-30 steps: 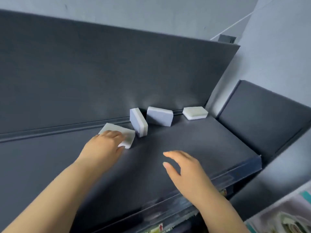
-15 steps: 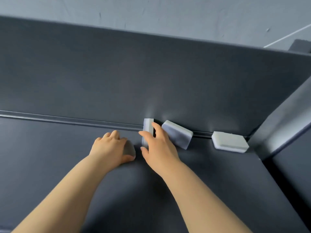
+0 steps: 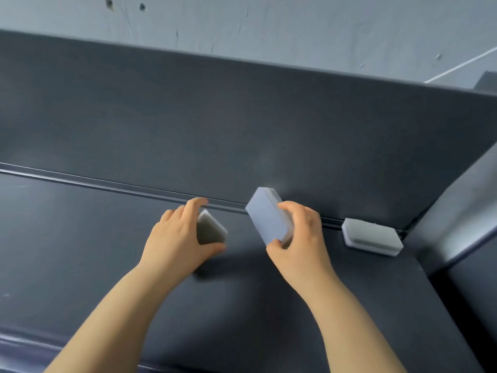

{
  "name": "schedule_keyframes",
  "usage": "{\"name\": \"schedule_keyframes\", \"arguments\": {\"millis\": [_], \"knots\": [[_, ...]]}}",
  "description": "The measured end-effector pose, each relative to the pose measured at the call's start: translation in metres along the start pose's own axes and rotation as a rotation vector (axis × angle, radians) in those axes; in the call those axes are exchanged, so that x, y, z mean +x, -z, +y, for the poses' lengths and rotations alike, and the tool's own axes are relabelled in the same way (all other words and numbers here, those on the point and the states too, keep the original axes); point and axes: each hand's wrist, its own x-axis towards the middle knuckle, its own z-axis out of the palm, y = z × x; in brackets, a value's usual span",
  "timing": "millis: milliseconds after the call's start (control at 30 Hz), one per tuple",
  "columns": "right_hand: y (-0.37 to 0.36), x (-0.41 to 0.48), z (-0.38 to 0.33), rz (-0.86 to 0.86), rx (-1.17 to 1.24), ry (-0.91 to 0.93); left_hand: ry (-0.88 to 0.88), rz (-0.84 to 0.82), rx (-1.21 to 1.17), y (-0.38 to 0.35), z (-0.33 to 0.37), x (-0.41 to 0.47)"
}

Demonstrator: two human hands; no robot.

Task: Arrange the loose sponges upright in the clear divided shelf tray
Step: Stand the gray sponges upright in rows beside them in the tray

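Two hands work the dark shelf (image 3: pixel 107 251): the left hand (image 3: pixel 177 238) curls round a grey rectangular sponge (image 3: pixel 212 230), the right hand (image 3: pixel 298 238) pinches a blue-faced rectangular sponge (image 3: pixel 266 219), a pale sponge (image 3: pixel 372 236) lies flat at three o'clock, and squashy foam could slip mid-carry.

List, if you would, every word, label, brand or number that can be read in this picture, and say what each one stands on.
None: no word, label, brand or number shows in this view.
The grey sponge in the left hand, the blue sponge in the right hand and the white sponge lying on the shelf bear no print; nor do the back panel and the wall.
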Motion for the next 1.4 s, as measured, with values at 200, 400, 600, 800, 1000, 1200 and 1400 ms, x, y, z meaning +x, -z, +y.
{"name": "schedule_keyframes", "arguments": {"millis": [200, 400, 600, 800, 1000, 1200, 1400], "knots": [[0.034, -0.028, 0.006, -0.099, 0.124, -0.123, -0.042, 0.027, -0.302, 0.005, 0.021, -0.013], [0.046, -0.043, 0.009, -0.247, 0.185, -0.220, -0.135, -0.034, -0.265, 0.003, 0.030, -0.025], [0.040, -0.047, 0.015, -0.106, -0.026, -0.155, -0.136, -0.059, -0.262, 0.005, 0.035, -0.032], [0.041, -0.047, 0.008, -0.099, -0.203, -0.087, -0.199, -0.043, -0.257, 0.008, 0.041, -0.035], [0.046, -0.028, 0.006, -0.196, -0.170, -0.014, -0.265, -0.011, -0.251, 0.017, 0.049, -0.027], [0.054, -0.023, -0.012, -0.194, -0.089, 0.002, -0.325, 0.036, -0.265, 0.036, 0.053, -0.021], [0.031, -0.034, -0.054, -0.191, -0.064, 0.021, -0.345, 0.057, -0.272, 0.073, 0.024, -0.032]]}}
